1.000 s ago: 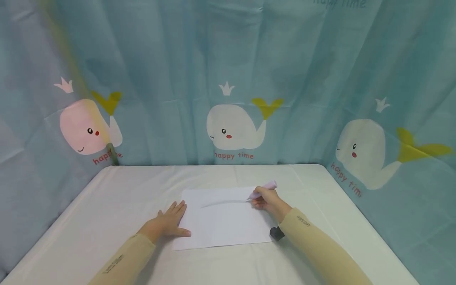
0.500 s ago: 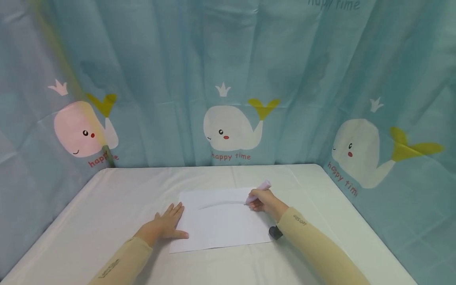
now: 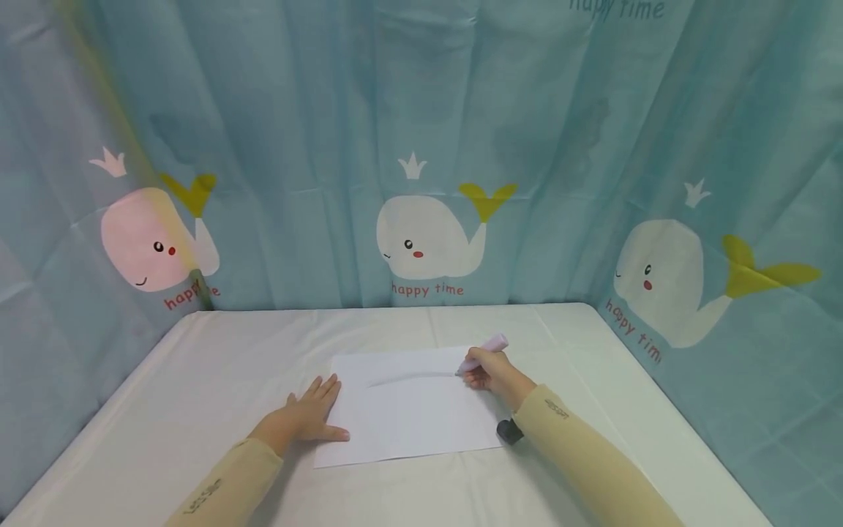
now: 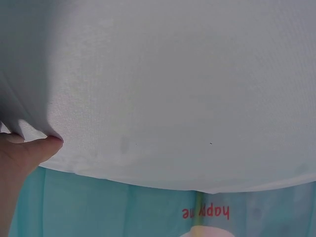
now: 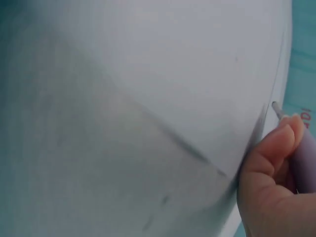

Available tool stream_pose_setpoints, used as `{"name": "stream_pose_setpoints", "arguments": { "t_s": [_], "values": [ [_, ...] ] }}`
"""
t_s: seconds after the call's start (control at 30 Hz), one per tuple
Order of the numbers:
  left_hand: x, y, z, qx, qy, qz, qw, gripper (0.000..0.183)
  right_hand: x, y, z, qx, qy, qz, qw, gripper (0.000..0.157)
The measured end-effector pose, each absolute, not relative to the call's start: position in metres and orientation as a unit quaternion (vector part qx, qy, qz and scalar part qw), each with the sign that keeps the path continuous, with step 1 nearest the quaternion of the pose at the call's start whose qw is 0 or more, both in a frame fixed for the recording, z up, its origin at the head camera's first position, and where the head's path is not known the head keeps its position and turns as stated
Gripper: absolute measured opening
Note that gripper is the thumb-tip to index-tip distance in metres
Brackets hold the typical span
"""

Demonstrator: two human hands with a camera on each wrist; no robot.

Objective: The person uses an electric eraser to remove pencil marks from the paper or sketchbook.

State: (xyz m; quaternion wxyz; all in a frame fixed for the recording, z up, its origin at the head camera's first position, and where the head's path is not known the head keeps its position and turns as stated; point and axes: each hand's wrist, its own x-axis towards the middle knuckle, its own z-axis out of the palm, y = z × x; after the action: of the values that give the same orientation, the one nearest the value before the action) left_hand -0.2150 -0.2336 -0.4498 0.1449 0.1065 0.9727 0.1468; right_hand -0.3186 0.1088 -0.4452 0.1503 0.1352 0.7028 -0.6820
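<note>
One pale purple pen [image 3: 495,342] and one sheet of white paper [image 3: 395,424] are in use on the desk [image 3: 217,410]. The pen is in the right hand [image 3: 490,373], over the far right part of the paper, slanted so that its grey tip is low and to the left while its butt end stands up to the right. The right fingers are curled in around the barrel near the tip; whether the tip touches the paper I cannot tell. The left hand [image 3: 303,419] lies with its fingers spread wide at the paper's left edge, gripping nothing.

The pen should be light and stiff, probably smooth plastic that could twist if held slackly; the best hold is low on the barrel, just behind the tip, as now. The paper is likely thin, light and easily creased, and may slide unless steadied, so a flat press at the edge suits it better than a pinch in the middle.

Compared with half a second ago, the pen and right hand have shifted slightly rightward, and more of the grey tip shows past the fingers. The curved line [image 3: 411,376] looks much the same; the left hand and paper keep their places.
</note>
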Motion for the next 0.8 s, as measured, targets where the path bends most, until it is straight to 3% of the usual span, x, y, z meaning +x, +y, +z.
{"name": "stream_pose_setpoints", "arguments": {
  "t_s": [0.8],
  "values": [
    [-0.2119, -0.2324, -0.4471, 0.108, 0.972, 0.150, 0.145, 0.108, -0.3224, 0.1048, -0.4428, 0.124, 0.716, -0.668, 0.160, 0.019]
  ]
}}
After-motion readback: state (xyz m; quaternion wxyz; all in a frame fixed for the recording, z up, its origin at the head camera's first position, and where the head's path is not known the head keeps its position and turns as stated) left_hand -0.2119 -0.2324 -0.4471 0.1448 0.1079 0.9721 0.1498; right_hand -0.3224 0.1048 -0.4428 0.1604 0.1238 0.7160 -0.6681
